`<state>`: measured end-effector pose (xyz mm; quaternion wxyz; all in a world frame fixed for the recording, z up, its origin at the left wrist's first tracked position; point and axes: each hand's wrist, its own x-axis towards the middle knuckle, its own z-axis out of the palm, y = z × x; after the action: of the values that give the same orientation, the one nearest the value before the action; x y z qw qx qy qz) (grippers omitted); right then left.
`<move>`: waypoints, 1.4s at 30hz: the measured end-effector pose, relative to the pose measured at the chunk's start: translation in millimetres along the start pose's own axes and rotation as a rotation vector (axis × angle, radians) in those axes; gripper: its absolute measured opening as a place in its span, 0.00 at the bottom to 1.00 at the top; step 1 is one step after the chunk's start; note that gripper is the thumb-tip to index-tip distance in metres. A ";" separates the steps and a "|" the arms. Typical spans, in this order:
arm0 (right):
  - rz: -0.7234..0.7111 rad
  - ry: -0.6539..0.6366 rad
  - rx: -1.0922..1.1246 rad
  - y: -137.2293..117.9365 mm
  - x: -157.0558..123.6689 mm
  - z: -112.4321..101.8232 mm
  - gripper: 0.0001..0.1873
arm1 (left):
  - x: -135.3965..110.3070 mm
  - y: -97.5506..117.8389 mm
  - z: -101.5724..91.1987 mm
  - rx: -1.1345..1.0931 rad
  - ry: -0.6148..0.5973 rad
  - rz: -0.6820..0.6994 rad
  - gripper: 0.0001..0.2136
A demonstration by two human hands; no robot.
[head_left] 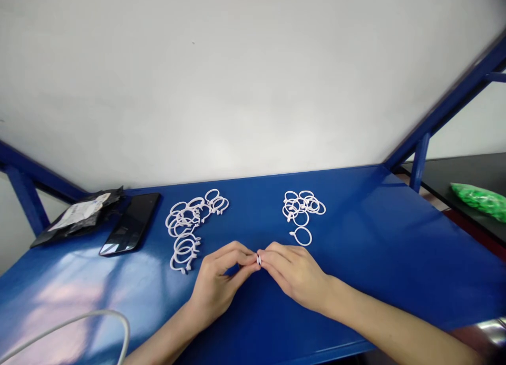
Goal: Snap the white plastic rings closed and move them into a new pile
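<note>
Filling the upper half of the view, a white wall [237, 80] is seen behind the blue bench top [375, 233], against which everything else is placed. Off the bench top's right end a black side table [454, 175] is seen, with a green bag [480, 200] lying on it. At the bench top's left rear corner a black packet [79, 215] is laid, with a dark phone [132, 223] just beside it. A white cable [98, 323] is looped over the near left edge.

Left of the bench top's centre a larger heap [190, 223] of white rings is spread. Right of centre a smaller heap [302, 204] is gathered, with a lone ring [302, 237] just in front of it. Near the bench top's front edge the left hand [217, 286] and right hand [296, 273] are held together, the fingertips of both pinched on one held ring [259, 259] — only a small white part of it is shown.

The work is judged to be partway: one ring is in hand and two heaps are kept apart — which of them is finished cannot be told.
</note>
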<state>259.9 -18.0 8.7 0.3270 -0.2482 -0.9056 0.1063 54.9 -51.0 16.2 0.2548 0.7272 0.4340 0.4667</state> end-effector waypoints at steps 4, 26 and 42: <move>-0.047 -0.036 -0.083 3.4 -1.4 0.3 0.15 | 0.2 -2.4 -0.7 0.038 -0.031 0.036 0.05; 0.404 0.133 -0.399 63.6 6.0 -28.2 0.13 | -1.3 -27.0 -83.5 0.879 -0.124 0.066 0.14; 0.378 0.056 -0.391 49.1 8.2 -16.7 0.13 | -26.1 -44.5 -110.7 0.838 -0.089 -0.101 0.14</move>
<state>283.9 28.7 8.5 0.2723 -0.4742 -0.8371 -0.0184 -67.1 -55.6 17.8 -0.0217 0.7653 0.6098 0.2048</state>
